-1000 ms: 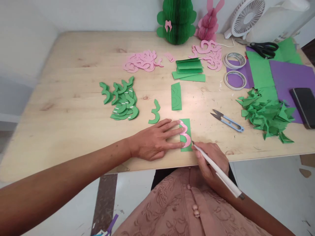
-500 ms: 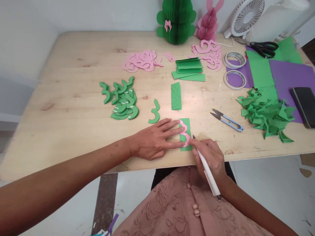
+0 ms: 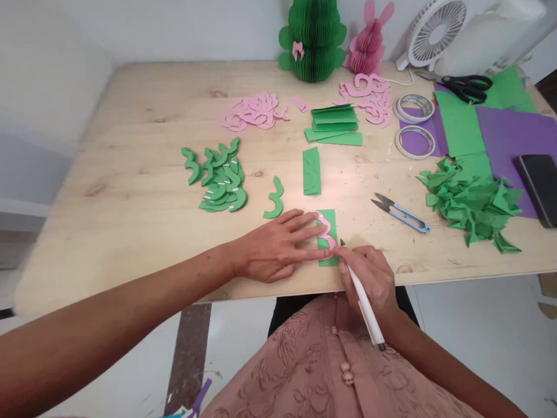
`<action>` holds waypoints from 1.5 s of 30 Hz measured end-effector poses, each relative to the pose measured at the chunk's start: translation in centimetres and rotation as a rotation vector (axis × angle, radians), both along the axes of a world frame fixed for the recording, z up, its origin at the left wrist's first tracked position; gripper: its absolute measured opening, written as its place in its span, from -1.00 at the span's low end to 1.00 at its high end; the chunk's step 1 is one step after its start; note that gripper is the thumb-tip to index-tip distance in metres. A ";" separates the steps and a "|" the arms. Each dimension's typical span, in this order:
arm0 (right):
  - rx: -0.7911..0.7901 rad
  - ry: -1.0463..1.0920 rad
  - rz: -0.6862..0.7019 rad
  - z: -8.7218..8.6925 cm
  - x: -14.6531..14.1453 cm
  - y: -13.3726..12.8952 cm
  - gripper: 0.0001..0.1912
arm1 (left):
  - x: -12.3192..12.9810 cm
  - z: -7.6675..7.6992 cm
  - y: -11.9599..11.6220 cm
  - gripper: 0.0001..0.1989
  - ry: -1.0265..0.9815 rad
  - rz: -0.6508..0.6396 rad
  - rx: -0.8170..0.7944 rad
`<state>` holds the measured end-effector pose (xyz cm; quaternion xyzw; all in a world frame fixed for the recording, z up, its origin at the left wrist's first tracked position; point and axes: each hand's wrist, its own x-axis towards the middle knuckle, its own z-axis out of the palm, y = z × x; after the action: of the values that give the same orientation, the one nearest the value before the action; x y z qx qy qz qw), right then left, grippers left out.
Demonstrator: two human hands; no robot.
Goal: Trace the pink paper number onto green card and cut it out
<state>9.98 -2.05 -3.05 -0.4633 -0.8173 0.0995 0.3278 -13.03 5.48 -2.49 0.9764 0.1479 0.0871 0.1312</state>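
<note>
Left hand (image 3: 278, 248), grip wide, is pressing pink cutout (image 3: 332, 242) onto green card (image 3: 331, 216), lying near table's (image 3: 130, 232) front edge. Right hand (image 3: 371, 277) is gripping pen (image 3: 365, 306), tip pointing just right of card. Snips (image 3: 405, 216) are lying farther right, 2 tape rolls (image 3: 413, 156) sitting behind.

Head-worn camera looks forward and down; hands (image 3: 270, 249) close below.

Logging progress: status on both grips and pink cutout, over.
Left grip spread, fingertips on pink cutout atop green paper. Right grip holds white pen, tip by the paper's right edge. Left fingers partly hide cutout; blue snips lie apart.
</note>
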 end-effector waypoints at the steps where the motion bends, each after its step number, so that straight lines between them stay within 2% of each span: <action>1: -0.003 0.004 -0.002 0.0 0.0 0.0 -0.67 | 0.0 -0.1 0.0 -0.40 -0.004 0.006 0.005; 7: -0.092 0.082 0.011 0.5 0.1 0.1 -0.68 | 0.1 -0.5 -0.2 -0.44 -0.005 0.019 0.025; 14: -0.380 0.306 -0.078 2.1 1.0 0.6 -0.80 | 0.0 -0.6 -0.3 -0.47 0.016 0.034 0.004; 20: -0.394 0.263 -0.199 1.8 0.9 1.0 -0.92 | 0.1 -0.5 -0.3 -0.46 0.031 0.040 -0.001; 27: -0.318 0.229 -0.175 1.5 0.6 1.6 -0.92 | 0.2 -0.5 -0.4 -0.46 0.045 0.053 -0.015; 45: -0.306 0.201 -0.165 1.3 0.4 1.7 -0.90 | 0.2 -0.6 -0.3 -0.46 0.047 0.047 -0.014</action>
<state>10.41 -0.35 -1.76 -0.5609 -0.7150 0.2411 0.3406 -12.86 5.16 -3.07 0.9735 0.1745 0.0660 0.1325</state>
